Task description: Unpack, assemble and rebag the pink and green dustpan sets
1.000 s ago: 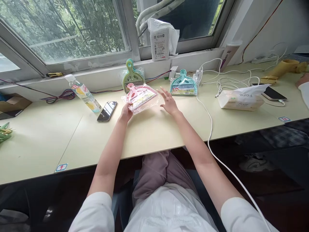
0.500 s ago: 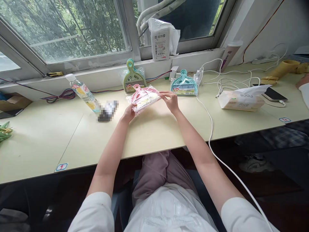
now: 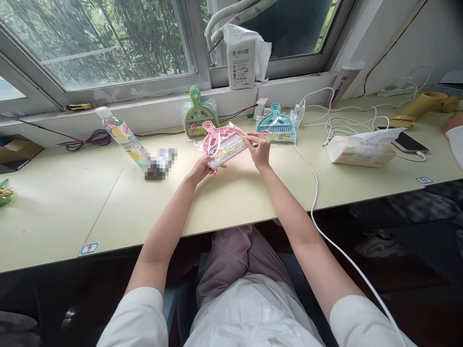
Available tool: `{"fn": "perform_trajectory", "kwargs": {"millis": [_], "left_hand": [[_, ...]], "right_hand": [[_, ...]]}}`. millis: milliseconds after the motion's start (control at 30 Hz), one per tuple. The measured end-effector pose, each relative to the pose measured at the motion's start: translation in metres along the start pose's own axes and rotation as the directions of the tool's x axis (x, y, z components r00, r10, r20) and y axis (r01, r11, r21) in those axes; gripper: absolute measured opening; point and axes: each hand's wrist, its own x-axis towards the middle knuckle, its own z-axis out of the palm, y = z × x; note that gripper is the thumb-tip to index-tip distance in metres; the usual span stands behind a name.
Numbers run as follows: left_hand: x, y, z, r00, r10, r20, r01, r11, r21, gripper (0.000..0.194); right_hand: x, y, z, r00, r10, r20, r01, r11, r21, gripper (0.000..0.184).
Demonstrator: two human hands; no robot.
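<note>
A pink mini dustpan-and-brush set [image 3: 222, 140] in a clear plastic wrapper is lifted a little above the pale desk [image 3: 231, 193]. My left hand [image 3: 203, 168] grips its lower left edge. My right hand [image 3: 258, 148] pinches its right edge. Behind it a green wrapped set [image 3: 198, 114] leans against the wall below the window sill. A teal wrapped set [image 3: 277, 124] lies flat just beyond my right hand.
A drink bottle [image 3: 121, 136] and a blurred phone [image 3: 160, 164] lie to the left. A tissue pack [image 3: 363, 147], white cables [image 3: 314, 178] and another phone [image 3: 407, 141] are on the right. A white package [image 3: 241, 59] stands on the sill. Another person's sleeve [image 3: 456, 140] shows far right.
My right hand moved from the desk onto the pink set's right edge and closed on it. Both hands raised the set slightly and tilted it.
</note>
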Motion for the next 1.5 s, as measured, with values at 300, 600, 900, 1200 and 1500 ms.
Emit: {"fn": "perform_trajectory", "kwargs": {"millis": [300,600,900,1200,1500], "left_hand": [[-0.003,0.001,0.008,0.999,0.011,0.051,-0.014,0.998,0.055,0.052],[0.003,-0.002,0.003,0.995,-0.078,0.055,0.079,0.997,-0.017,0.051],[0.001,0.003,0.006,0.994,-0.098,0.048,0.099,0.995,-0.03,0.051],[0.0,-0.002,0.009,0.99,0.009,-0.14,-0.004,0.999,0.04,0.047],[0.007,-0.001,0.008,0.917,0.219,-0.333,-0.168,0.97,0.176,0.056]], "right_hand": [[0.005,0.0,-0.001,0.997,0.046,0.063,-0.051,0.996,0.077,0.038],[0.01,0.011,0.005,0.976,0.206,0.069,-0.216,0.955,0.202,0.026],[0.008,0.01,0.004,0.976,0.216,0.005,-0.215,0.967,0.136,0.023],[0.004,0.005,0.004,0.991,0.13,-0.039,-0.128,0.991,0.04,0.03],[0.002,0.005,0.013,0.99,0.112,0.084,-0.114,0.993,0.016,0.042]]}}
